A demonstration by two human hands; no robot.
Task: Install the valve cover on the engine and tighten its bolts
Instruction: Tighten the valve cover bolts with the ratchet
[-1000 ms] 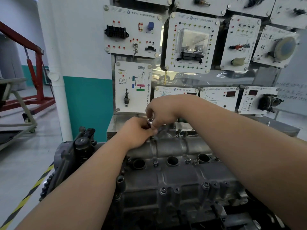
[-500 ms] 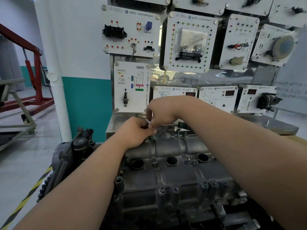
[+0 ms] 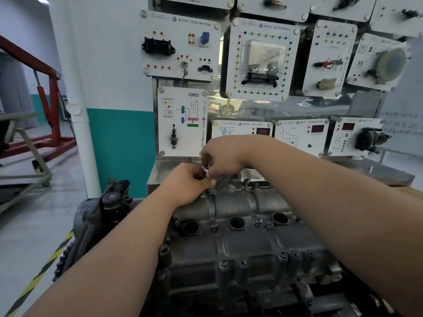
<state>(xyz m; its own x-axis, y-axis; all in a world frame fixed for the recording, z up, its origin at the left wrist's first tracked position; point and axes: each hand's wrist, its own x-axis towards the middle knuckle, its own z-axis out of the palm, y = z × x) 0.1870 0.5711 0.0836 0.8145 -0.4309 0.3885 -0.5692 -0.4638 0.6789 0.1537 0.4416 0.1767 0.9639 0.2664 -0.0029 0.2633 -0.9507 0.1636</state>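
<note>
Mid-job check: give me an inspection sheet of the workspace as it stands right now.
Surface: engine, grey valve cover seated on top.
Job's things: bolts stand in several cover holes; raised bolt at the far edge.
Clutter: nothing seen.
Hands: left hand curled at the cover's far edge, contents hidden; right hand pinches a small shiny piece.
Cables: nothing seen on the engine.
Surroundings: training boards behind, red hoist at left, striped floor tape.

The white training panels (image 3: 180, 45) bear Volkswagen roundels (image 3: 174, 19) beside Chinese headings (image 3: 194, 22), too blurred to read.
</note>
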